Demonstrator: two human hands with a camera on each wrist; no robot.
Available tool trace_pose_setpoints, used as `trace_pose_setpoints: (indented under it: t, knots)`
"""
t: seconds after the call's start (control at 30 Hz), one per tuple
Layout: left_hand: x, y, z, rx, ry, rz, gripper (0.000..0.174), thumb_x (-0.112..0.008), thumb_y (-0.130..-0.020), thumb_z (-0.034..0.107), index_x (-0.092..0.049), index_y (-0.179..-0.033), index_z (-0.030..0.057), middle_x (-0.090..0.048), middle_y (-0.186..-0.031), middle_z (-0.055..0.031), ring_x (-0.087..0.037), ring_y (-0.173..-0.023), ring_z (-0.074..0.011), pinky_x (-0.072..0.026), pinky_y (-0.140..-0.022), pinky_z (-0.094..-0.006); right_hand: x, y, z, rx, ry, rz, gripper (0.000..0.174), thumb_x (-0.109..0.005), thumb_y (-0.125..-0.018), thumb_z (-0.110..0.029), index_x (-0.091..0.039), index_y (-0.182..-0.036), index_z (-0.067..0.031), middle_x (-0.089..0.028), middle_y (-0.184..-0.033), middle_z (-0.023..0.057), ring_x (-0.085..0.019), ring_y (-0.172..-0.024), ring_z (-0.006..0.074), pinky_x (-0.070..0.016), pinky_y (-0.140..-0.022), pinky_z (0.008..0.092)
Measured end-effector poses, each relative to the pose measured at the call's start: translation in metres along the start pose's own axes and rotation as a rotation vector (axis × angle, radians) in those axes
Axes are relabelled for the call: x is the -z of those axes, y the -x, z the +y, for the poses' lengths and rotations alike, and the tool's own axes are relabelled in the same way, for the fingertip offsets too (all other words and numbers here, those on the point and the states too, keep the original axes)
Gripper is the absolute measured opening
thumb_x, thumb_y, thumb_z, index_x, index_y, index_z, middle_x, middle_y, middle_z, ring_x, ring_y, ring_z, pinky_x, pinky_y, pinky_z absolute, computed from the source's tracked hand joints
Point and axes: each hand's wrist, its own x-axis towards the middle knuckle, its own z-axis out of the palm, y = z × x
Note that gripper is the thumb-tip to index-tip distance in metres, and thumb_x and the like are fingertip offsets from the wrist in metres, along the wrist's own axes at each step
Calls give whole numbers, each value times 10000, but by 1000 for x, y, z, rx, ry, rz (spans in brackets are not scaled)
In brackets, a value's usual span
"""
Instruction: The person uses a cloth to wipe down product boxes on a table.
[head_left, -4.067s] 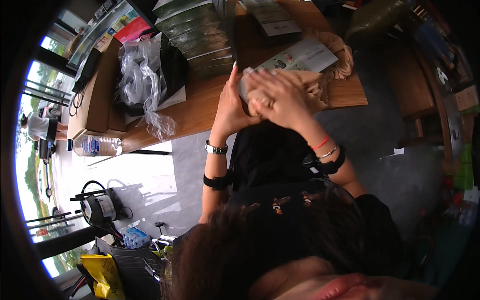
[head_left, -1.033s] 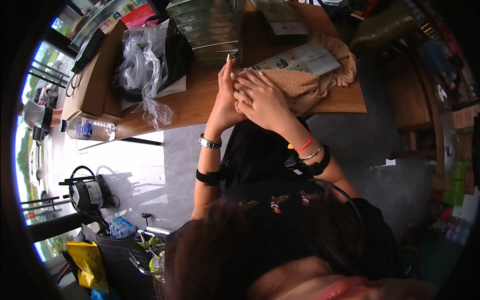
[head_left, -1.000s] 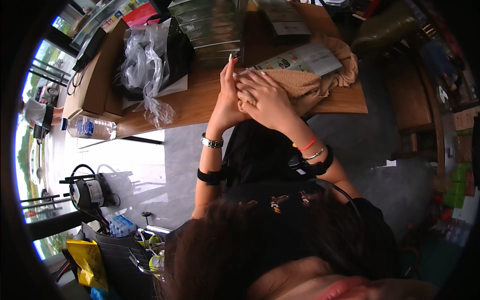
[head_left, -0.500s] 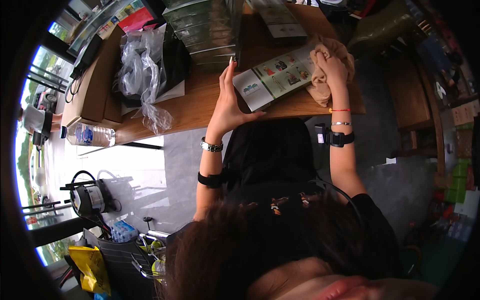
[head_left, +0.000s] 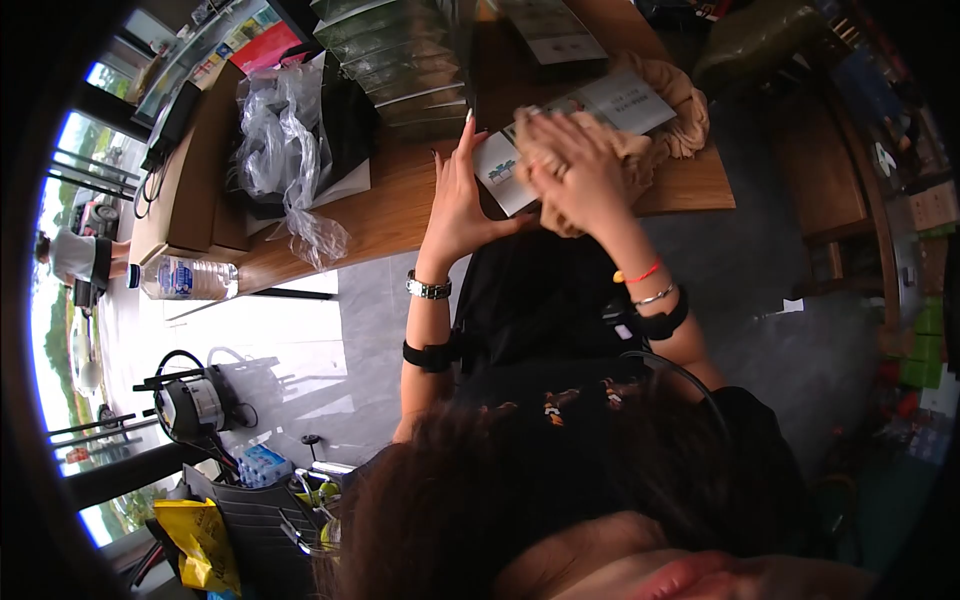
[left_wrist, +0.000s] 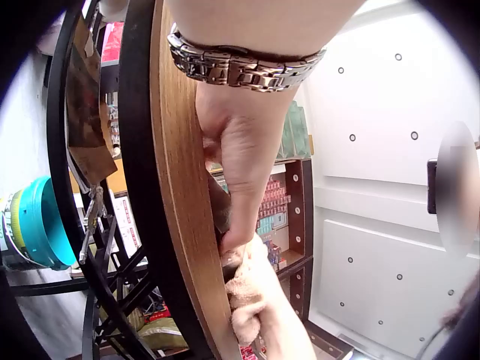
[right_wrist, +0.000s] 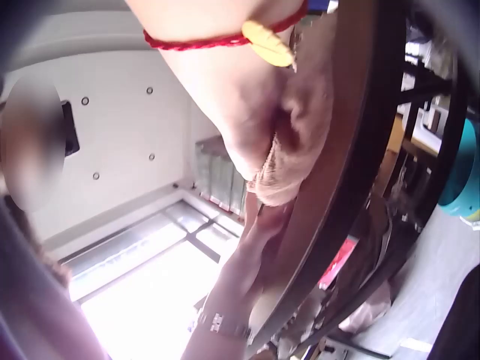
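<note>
A flat printed box (head_left: 495, 171) with a pale end lies near the table's front edge. My left hand (head_left: 460, 215) stands at its left end, fingers fairly straight and thumb spread along the near side. My right hand (head_left: 580, 175) grips a bunched tan cloth (head_left: 637, 155) over the middle of the box, hiding much of its printed face. In the right wrist view the cloth (right_wrist: 281, 176) bulges under the palm. The left wrist view shows the left hand (left_wrist: 244, 165) at the table edge, with the cloth (left_wrist: 244, 300) just beyond the thumb.
A stack of wrapped boxes (head_left: 395, 60) rises behind the left hand. Crumpled clear plastic (head_left: 285, 150) and a cardboard box (head_left: 190, 190) lie to the left, with a water bottle (head_left: 185, 278) by the table edge. Another flat box (head_left: 555, 35) lies farther back.
Half a second ago the right hand held the cloth at the box's right end; it has moved left over the middle, covering the printed pictures. The left hand stays at the left end.
</note>
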Motion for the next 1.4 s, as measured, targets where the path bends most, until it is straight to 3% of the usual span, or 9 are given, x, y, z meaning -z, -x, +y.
trace_pose_setpoints:
  t: [0.3, 0.43, 0.6, 0.77, 0.97, 1.1, 1.23, 1.33, 1.4]
  knots:
    - [-2, 0, 3, -23, -80, 43, 1228, -889, -566, 245, -145, -1531, 90, -451, -1361, -179, -466, -1233, -349, -398, -1045, -437, -2, -20, 118, -316, 166, 170, 463, -522, -899, -382, -609, -1271, -120, -544, -1378, 101, -441, -1329, 278, -271, -1133, 422]
    - [-4, -2, 9, 91, -147, 87, 1194, -885, -576, 237, -176, -1526, 93, -452, -1352, -180, -468, -1225, -351, -404, -1037, -442, -5, -7, 51, -329, 386, 283, 503, -542, -868, -365, -594, -1278, -78, -554, -1357, 138, -441, -1316, 343, -305, -1112, 457]
    - [-3, -1, -3, 21, -75, 66, 1111, -843, -586, 193, -238, -1513, 89, -445, -1369, -192, -449, -1242, -381, -394, -1047, -453, -27, 13, -52, 2, -75, 206, 528, -593, -811, -354, -599, -1238, -44, -589, -1300, 130, -483, -1278, 338, -333, -1095, 457]
    - [0, -1, 6, 81, -93, 19, 1142, -873, -576, 243, -239, -1515, 100, -457, -1330, -200, -443, -1228, -379, -390, -1046, -458, -16, 7, -26, 9, -50, 170, 499, -592, -839, -368, -612, -1244, -78, -582, -1328, 107, -497, -1278, 315, -334, -1099, 431]
    - [-4, 1, 11, 38, -78, 60, 1171, -912, -551, 311, -265, -1506, 112, -422, -1350, -185, -424, -1234, -372, -384, -1047, -447, 10, -1, 72, -306, 131, 295, 455, -514, -883, -311, -604, -1256, -67, -550, -1364, 116, -482, -1287, 332, -383, -1074, 420]
    - [0, 5, 20, -162, -230, 199, 1011, -896, -574, 229, -384, -1445, 249, -399, -1349, -155, -389, -1277, -378, -348, -1054, -569, 51, -19, 88, -814, -391, 307, 453, -420, -937, -290, -567, -1295, -55, -561, -1335, 169, -512, -1251, 338, -394, -1052, 384]
    - [13, 8, 20, -455, -629, 233, 796, -810, -641, 85, -506, -1321, 363, -386, -1343, -72, -344, -1356, -373, -264, -1066, -689, 66, -38, 116, -436, -596, 906, 419, -368, -1011, -236, -598, -1238, 32, -596, -1315, 135, -520, -1269, 266, -379, -1062, 347]
    - [9, 3, 20, -463, -448, 187, 727, -725, -637, -49, -606, -1227, 358, -395, -1296, -45, -418, -1308, -384, -384, -1062, -575, 78, -52, 71, -144, -308, 798, 370, -412, -994, -228, -649, -1175, -10, -654, -1169, 174, -592, -1143, 310, -423, -1006, 370]
    - [2, -1, 26, -495, -400, 172, 702, -687, -606, -112, -674, -1153, 329, -408, -1266, -50, -465, -1269, -383, -506, -994, -440, 49, -47, 57, -229, -160, 395, 348, -479, -957, -316, -687, -1085, -68, -677, -1020, 176, -620, -1011, 355, -460, -938, 416]
